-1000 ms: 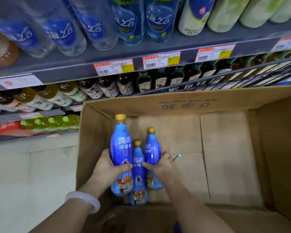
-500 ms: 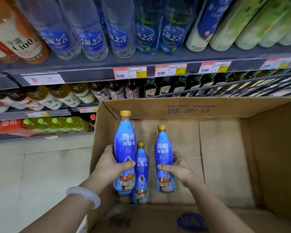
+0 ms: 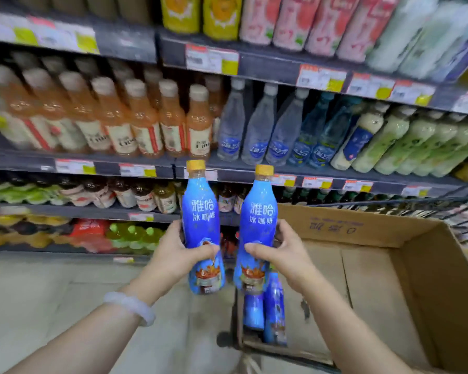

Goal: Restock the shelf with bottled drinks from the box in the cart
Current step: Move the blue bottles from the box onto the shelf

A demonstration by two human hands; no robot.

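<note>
Bottled drinks: two blue bottles held upright above box (image 3: 376, 238), one per hand. Left hand (image 3: 173, 255) wraps left bottle (image 3: 200, 220); right hand (image 3: 281, 252) wraps right bottle (image 3: 258, 225). More bottles (image 3: 273, 306) remain in box. Advise: keep upright, labels fwd, find matching shelf (image 3: 254, 174) slot; target slot not visible.
</note>
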